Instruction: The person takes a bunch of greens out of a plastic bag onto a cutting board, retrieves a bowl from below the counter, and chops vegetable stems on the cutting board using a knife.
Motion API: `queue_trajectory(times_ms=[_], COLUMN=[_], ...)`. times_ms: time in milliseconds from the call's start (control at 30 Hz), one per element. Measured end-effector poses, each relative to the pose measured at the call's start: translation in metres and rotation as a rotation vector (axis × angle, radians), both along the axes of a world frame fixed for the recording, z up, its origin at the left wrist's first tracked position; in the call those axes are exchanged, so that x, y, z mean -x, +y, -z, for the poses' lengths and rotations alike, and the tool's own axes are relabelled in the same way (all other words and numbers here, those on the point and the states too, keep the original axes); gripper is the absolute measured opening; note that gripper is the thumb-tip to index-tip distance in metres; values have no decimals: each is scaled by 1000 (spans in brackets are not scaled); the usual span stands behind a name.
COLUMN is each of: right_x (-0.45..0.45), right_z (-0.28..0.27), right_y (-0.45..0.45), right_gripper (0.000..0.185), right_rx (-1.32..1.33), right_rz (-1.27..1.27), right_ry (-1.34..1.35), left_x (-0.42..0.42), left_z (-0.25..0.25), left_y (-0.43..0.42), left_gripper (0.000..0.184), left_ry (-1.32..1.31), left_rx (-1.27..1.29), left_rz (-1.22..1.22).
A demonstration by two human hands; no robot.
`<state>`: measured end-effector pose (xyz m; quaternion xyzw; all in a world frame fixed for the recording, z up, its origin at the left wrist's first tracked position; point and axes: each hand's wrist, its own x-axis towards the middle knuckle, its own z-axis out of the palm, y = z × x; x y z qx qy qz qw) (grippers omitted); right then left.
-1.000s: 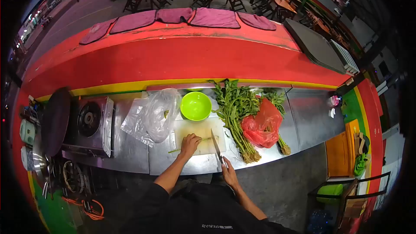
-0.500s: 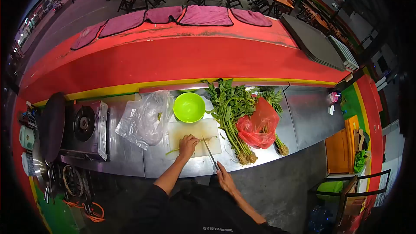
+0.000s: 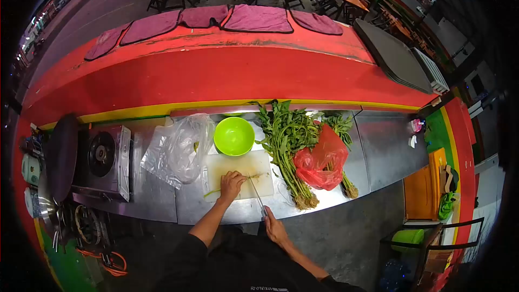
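Observation:
On the pale cutting board [image 3: 262,161], my left hand [image 3: 232,185] is closed around a thin green stem [image 3: 212,192]. Its rooted end [image 3: 260,175] pokes out to the right of my fingers. My right hand [image 3: 276,231] grips the handle of a knife [image 3: 257,194] near the counter's front edge. The blade slants up and left, its tip by the stem just right of my left fingers; whether it touches the stem I cannot tell. Behind the board is an empty lime-green bowl [image 3: 234,136]. To the right lies a bunch of leafy greens with roots [image 3: 286,154].
A red plastic bag [image 3: 323,159] rests on more greens. Left of the board lies a clear plastic bag [image 3: 181,148], then a gas stove [image 3: 101,157]. A red wall [image 3: 232,75] with purple cloths [image 3: 258,19] borders the steel counter [image 3: 157,200].
My right hand and the knife have drawn slightly toward me and to the left. My left hand keeps its hold on the stem. The whole view has shifted a little.

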<state>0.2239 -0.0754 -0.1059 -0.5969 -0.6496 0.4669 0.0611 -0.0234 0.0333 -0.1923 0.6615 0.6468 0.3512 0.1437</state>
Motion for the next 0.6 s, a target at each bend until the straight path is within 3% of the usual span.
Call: queue_trajectory(times_ms=[233, 400, 500, 600], right_x=[34, 57, 44, 21], right_z=[26, 31, 21, 24], right_y=[33, 65, 68, 52], right_gripper=[53, 53, 53, 50], right_rx=[-209, -163, -16, -47], right_rz=[-7, 4, 17, 59], right_ry=[36, 2, 85, 213], left_x=[4, 5, 7, 7], left_z=[3, 1, 8, 10], left_y=[-5, -4, -5, -6], left_gripper=[8, 9, 10, 11], left_ry=[-9, -41, -90, -105], left_rx=[-55, -15, 11, 26], left_rz=[108, 111, 103, 90])
